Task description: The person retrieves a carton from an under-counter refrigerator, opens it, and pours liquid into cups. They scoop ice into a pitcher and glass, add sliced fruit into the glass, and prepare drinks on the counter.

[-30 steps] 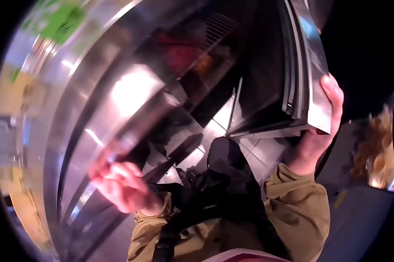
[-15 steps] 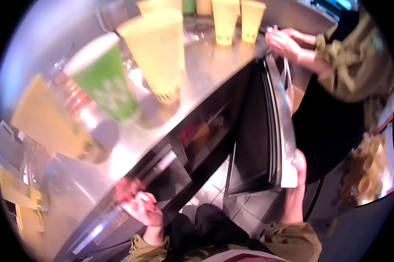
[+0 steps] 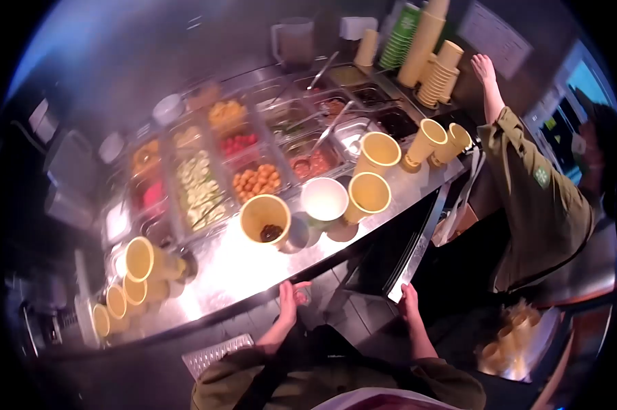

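My right hand (image 3: 408, 302) has its fingers at the end of an open fridge door (image 3: 407, 265) below the counter. Beside the counter's front edge, my left hand (image 3: 289, 305) is held up with thumb and fingers apart, holding nothing. Above it on the steel counter stands a yellow paper cup (image 3: 265, 222) with something dark at its bottom. To that cup's right are a white-rimmed cup (image 3: 324, 199) and a yellow cup (image 3: 369, 193). The fridge's inside is mostly hidden from this angle.
Behind the cups lie food bins with orange balls (image 3: 256, 182) and pale chopped pieces (image 3: 200, 184). A co-worker's hand (image 3: 484, 67) is raised near cup stacks (image 3: 440, 76). Several yellow cups (image 3: 140, 260) stand at left. A clear bag of cups (image 3: 513, 348) sits lower right.
My view has lifted and widened to show the food bins. My left hand has moved right, away from the cabinet front. The co-worker's hand has risen from the counter edge. The door remains open.
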A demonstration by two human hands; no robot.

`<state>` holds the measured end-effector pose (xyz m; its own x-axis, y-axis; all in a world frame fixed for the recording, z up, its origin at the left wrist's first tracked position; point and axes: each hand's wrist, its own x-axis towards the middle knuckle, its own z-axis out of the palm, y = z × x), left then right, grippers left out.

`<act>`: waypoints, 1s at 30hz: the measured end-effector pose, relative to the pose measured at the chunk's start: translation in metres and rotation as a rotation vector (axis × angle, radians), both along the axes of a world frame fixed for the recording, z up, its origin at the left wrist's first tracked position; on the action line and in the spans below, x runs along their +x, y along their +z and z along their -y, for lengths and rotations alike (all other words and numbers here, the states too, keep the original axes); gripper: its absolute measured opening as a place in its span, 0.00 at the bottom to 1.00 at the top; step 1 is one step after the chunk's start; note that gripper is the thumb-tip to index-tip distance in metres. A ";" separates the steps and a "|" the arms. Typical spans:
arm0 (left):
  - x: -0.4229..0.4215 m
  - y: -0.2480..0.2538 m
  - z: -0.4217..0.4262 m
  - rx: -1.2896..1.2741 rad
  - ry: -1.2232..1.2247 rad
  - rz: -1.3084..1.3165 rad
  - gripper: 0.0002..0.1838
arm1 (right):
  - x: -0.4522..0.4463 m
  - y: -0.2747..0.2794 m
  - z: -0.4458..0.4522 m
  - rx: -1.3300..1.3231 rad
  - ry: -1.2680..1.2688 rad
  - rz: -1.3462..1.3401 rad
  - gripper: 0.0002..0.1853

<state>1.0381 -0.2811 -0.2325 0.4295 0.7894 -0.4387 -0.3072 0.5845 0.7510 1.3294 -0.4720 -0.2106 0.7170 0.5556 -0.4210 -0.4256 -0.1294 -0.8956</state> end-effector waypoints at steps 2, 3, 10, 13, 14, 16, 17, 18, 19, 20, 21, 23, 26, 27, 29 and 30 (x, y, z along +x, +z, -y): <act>-0.010 0.017 0.001 -0.159 -0.142 0.008 0.19 | -0.010 0.023 -0.015 -0.133 -0.019 -0.109 0.10; -0.010 0.028 0.003 -0.253 -0.125 -0.057 0.20 | -0.003 0.007 -0.012 -0.158 0.010 -0.124 0.12; -0.002 0.061 -0.018 -0.512 0.137 0.032 0.35 | 0.001 0.017 -0.034 -0.367 0.146 -0.164 0.13; 0.002 0.051 -0.026 -0.638 0.181 0.208 0.19 | -0.004 0.001 -0.042 -0.427 0.056 0.004 0.20; 0.004 0.033 -0.024 -0.612 0.170 0.269 0.18 | -0.001 -0.013 -0.040 -0.409 0.096 0.057 0.22; 0.004 0.007 -0.023 -0.553 0.146 0.373 0.17 | 0.006 -0.037 -0.043 -0.403 0.061 0.058 0.24; 0.002 0.005 -0.019 -0.547 0.166 0.399 0.15 | 0.004 -0.036 -0.041 -0.442 0.054 0.049 0.25; 0.001 0.021 -0.024 -0.544 0.183 0.427 0.14 | 0.007 -0.023 -0.046 -0.420 0.117 -0.082 0.23; 0.000 0.032 -0.022 -0.547 0.199 0.454 0.13 | 0.001 -0.004 -0.049 -0.515 0.109 -0.088 0.23; 0.002 0.036 -0.022 -0.570 0.203 0.404 0.12 | -0.004 0.008 -0.053 -0.607 0.098 -0.089 0.22; 0.005 0.038 -0.024 -0.591 0.204 0.356 0.11 | -0.004 0.008 -0.051 -0.648 0.077 -0.120 0.23; 0.000 0.055 -0.026 -0.618 0.189 0.289 0.11 | -0.001 0.007 -0.048 -0.680 0.089 -0.130 0.24; 0.000 0.053 -0.030 -0.692 0.131 0.240 0.12 | 0.001 0.005 -0.054 -0.694 0.120 -0.010 0.27; 0.000 0.049 -0.028 -0.653 0.116 0.273 0.14 | 0.002 0.010 -0.061 -0.650 0.203 -0.055 0.26; 0.001 0.037 -0.024 -0.594 0.151 0.257 0.14 | -0.001 0.016 -0.061 -0.600 0.217 -0.141 0.25; 0.002 0.031 -0.024 -0.569 0.131 0.232 0.14 | -0.006 0.016 -0.066 -0.576 0.150 -0.178 0.24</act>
<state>1.0404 -0.2575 -0.2018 0.4795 0.5122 -0.7125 -0.5214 0.8194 0.2382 1.3231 -0.4059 -0.1948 0.5398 0.2931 -0.7891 -0.5015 -0.6410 -0.5811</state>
